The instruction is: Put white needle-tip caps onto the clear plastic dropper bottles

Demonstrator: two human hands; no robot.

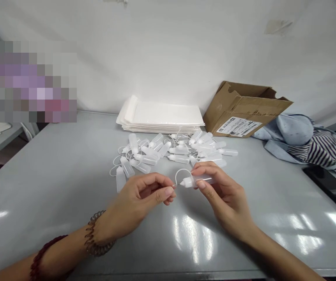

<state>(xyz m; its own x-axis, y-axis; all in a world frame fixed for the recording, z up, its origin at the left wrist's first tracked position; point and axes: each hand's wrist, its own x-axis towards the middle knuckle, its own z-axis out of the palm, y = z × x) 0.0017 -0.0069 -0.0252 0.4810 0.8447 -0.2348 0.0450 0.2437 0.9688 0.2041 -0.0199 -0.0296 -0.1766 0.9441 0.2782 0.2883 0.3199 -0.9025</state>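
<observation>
My right hand (223,195) pinches a small translucent dropper bottle (195,181) held sideways above the grey table (53,171), its nozzle pointing left. A thin looped tether arcs from the bottle's neck. My left hand (144,195) is closed in a pinch on the bottle's small cap (174,185) at the nozzle tip. Just beyond my hands lies a pile of several identical small bottles (170,152) with tethered caps.
A stack of white flat bags (162,117) lies at the back by the wall. An open cardboard box (244,109) stands on its side to the right, beside blue and striped clothing (305,140). A dark object (334,187) sits at the right edge.
</observation>
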